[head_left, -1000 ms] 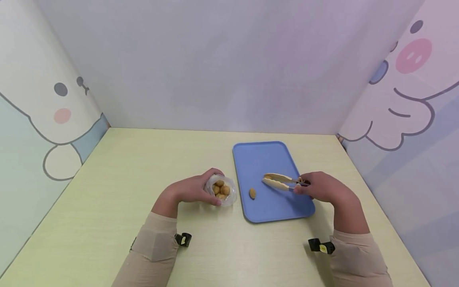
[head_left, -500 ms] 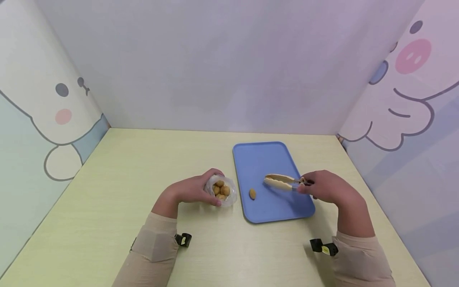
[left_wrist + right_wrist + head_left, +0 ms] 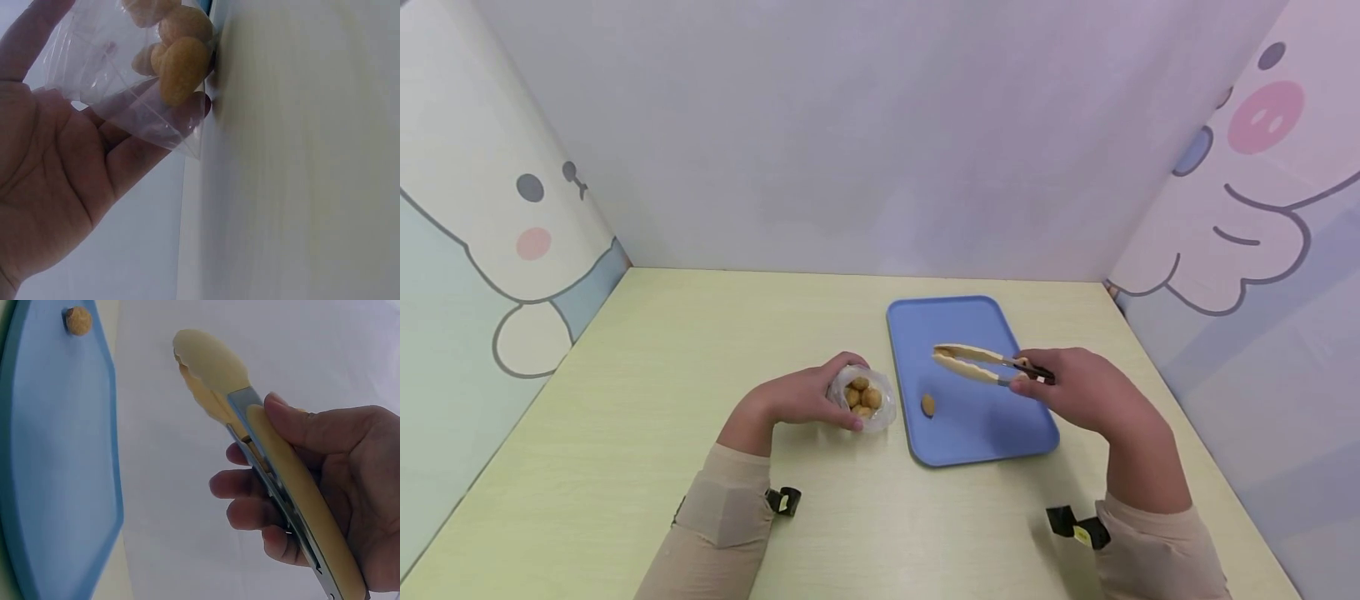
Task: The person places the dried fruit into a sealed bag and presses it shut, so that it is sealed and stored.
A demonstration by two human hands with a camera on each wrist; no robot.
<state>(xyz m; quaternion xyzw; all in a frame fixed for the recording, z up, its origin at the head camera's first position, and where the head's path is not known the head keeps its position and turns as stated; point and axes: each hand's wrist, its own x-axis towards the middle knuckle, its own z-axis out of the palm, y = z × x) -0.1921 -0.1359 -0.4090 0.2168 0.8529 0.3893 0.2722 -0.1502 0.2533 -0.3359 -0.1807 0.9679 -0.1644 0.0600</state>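
My left hand [image 3: 808, 393] holds a clear plastic bag [image 3: 886, 410] on the table, thumb and fingers round its sides. Its mouth faces up and several round, tan, nut-like pieces [image 3: 871, 397] lie inside; the left wrist view shows these pieces [image 3: 184, 69] through the film. In my right hand [image 3: 1078, 387] is a pair of tongs [image 3: 300, 494] with cream scalloped tips, gripped between thumb and fingers. The tips hang above the blue tray [image 3: 985, 433], close together; whether anything sits between them I cannot tell. One brown oval nut-like piece [image 3: 928, 406] lies on the tray's left side.
The pale yellow table [image 3: 662, 400] extends left of the bag and in front of the tray. A grey-white wall [image 3: 865, 167] stands at the back. Side walls with cartoon animals [image 3: 1262, 125] close in both sides.
My right hand has raised the tongs off the tray, and their tips have moved left and away from me. My left hand and the bag have stayed put.
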